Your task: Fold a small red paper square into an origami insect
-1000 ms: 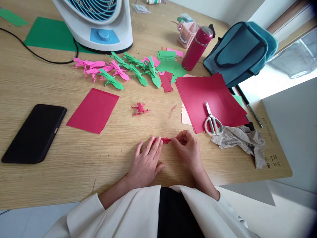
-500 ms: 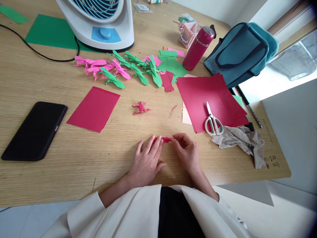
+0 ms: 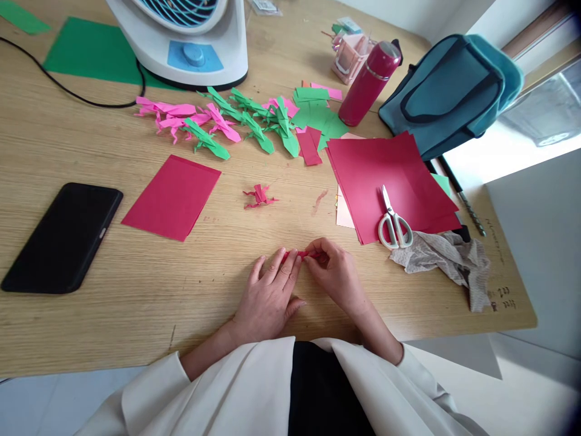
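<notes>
A small folded strip of red paper (image 3: 303,255) lies on the wooden table (image 3: 136,284) near its front edge. My left hand (image 3: 267,297) rests flat on the table with its fingertips pressing the strip's left end. My right hand (image 3: 336,275) pinches the strip's right end, fingers curled together. A finished small red origami figure (image 3: 259,196) lies a little beyond the hands. A red sheet (image 3: 172,197) lies to the left. At the right is a stack of red sheets (image 3: 390,175) with scissors (image 3: 394,223) on top.
A black phone (image 3: 63,236) lies at the left. Pink and green origami figures (image 3: 227,121) line up before a white fan (image 3: 190,42). At the right are a red bottle (image 3: 370,82), a blue bag (image 3: 449,91) and a crumpled cloth (image 3: 447,260). A black cable (image 3: 68,91) crosses the far left.
My right hand has slid left along the red strip, closer to my left hand, and less of the strip shows between them. The left hand has stayed put.
</notes>
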Demonstrator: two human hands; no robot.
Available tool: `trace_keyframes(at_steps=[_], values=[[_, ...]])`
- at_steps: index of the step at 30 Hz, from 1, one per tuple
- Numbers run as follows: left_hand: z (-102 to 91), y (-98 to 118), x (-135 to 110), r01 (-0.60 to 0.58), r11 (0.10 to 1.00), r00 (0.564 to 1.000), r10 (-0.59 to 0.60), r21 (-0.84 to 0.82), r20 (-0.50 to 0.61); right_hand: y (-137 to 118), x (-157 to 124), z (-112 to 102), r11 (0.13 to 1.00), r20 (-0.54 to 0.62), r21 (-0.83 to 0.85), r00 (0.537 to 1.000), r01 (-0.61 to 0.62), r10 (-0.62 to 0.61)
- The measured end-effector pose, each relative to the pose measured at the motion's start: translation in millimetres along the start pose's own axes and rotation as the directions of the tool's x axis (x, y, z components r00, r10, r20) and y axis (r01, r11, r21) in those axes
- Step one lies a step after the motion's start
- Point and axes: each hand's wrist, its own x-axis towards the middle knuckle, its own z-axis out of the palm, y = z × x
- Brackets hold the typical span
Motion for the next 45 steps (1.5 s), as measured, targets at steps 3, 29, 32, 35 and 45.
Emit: trace_keyframes(at_steps=[3, 29, 32, 35, 45], values=[[0.4, 0, 0, -0.003, 1.000, 1.000, 0.003, 0.003, -0.001, 0, 1, -4, 0.999, 0.022, 0.034, 1.000, -0.023, 0.022], [0.3, 0, 1, -0.012, 1.000, 1.000, 0.012, -0.006, 0.014, -5, 5, 0, 0.985, 0.019, -0.174, 1.000, 0.021, -0.018], [0.2, 0, 1, -0.014, 1.000, 1.000, 0.014, -0.002, 0.011, -4, 4, -1, 0.988, 0.007, -0.153, 1.000, 0.025, -0.024], [-0.6, 1, 1, -0.010, 1.000, 1.000, 0.010, 0.001, 0.011, -2, 2, -3, 0.990, 0.015, -0.130, 0.999, 0.049, -0.047], [0.5, 0, 2, -0.014, 1.000, 1.000, 0.014, 0.004, -0.014, -1, 7, -1, 0.985, 0.042, -0.168, 0.998, 0.045, -0.039]])
